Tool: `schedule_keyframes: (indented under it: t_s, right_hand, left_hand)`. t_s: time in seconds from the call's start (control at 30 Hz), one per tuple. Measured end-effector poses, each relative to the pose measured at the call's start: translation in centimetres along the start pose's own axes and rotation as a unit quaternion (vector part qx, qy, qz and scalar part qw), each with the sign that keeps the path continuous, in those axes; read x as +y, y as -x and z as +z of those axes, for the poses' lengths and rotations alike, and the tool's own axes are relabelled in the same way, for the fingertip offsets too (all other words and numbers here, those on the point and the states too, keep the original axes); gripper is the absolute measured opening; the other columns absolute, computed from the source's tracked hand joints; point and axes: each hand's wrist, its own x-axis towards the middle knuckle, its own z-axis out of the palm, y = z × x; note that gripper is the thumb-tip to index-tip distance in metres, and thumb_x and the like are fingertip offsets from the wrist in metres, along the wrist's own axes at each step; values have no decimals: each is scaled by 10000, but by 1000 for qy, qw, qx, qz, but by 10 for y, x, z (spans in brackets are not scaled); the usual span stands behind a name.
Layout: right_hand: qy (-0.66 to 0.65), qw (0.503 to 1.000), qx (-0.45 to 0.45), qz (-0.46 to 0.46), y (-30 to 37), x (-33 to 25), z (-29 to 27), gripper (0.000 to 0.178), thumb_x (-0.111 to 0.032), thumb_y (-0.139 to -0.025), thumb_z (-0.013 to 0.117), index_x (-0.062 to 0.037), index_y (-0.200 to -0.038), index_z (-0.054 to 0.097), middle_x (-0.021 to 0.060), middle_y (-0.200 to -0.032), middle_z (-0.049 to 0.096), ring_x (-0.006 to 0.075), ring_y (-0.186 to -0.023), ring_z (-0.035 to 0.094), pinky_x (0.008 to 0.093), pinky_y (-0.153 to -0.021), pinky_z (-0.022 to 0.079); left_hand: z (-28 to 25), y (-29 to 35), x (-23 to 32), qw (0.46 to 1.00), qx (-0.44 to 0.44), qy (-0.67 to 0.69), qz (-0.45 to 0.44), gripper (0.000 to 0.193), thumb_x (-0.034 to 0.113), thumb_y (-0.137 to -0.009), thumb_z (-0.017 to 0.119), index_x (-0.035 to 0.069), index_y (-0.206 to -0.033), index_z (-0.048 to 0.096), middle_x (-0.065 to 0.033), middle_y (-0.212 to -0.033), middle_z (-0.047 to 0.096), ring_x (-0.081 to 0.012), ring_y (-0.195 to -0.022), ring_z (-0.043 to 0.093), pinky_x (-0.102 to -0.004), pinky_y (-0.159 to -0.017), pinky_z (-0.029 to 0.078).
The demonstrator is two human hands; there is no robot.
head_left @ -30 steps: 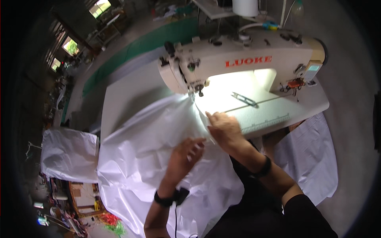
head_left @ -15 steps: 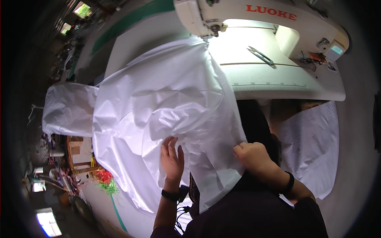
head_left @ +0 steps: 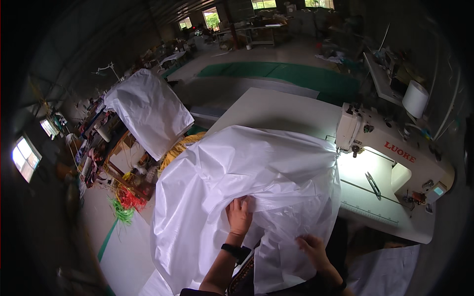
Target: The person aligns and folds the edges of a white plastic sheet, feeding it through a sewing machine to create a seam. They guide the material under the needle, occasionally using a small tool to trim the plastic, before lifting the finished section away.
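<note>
A large white sheet of smooth, slightly shiny material [head_left: 247,163] drapes in folds over the worktable and down in front of me. Its far right corner runs under the needle area of a white sewing machine [head_left: 377,135]. My left hand [head_left: 240,217], with a dark band on the wrist, has its fingers bent into a fold at the sheet's middle. To the right and nearer, my right hand [head_left: 314,249] is closed at the sheet's near right part, thumb and fingers together. Exactly how much material each hand grips is hidden.
Thread snips [head_left: 373,185] lie on the lit machine bed. A white thread cone [head_left: 415,98] stands behind the machine. Another white sheet [head_left: 150,111] hangs at the far left, near red and green strands [head_left: 129,200]. More white material [head_left: 385,269] hangs at lower right.
The view has swung up and leftward, showing more of the room. My left hand's fingers, spread before, are now bent into the sheet. My right hand stays at the sheet's right part.
</note>
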Motion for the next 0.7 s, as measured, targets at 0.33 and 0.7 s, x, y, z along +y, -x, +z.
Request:
schedule_keyframes:
  t_s: [0.33,0.7]
  right_hand:
    - [-1,998,-2,-60,37,-26,12,106,-53,-896,678,-3,-884,585,117,-929,688,185,-821,662,299,-728,526]
    - [305,889,59,-337,98,-50,37,247,-71,-853,726,-60,-1057,588,48,-736,660,163,-558,648,281,-538,534]
  left_hand:
    - [-104,-4,-5,907,-294,299,-40,146,111,-888,688,56,-1022,695,-71,-847,696,-200,-739,669,-329,-646,524]
    - [-173,22,99,769,-442,420,-191,155,-26,-883,646,-26,-1036,625,-84,-818,677,-125,-715,651,-268,-637,523]
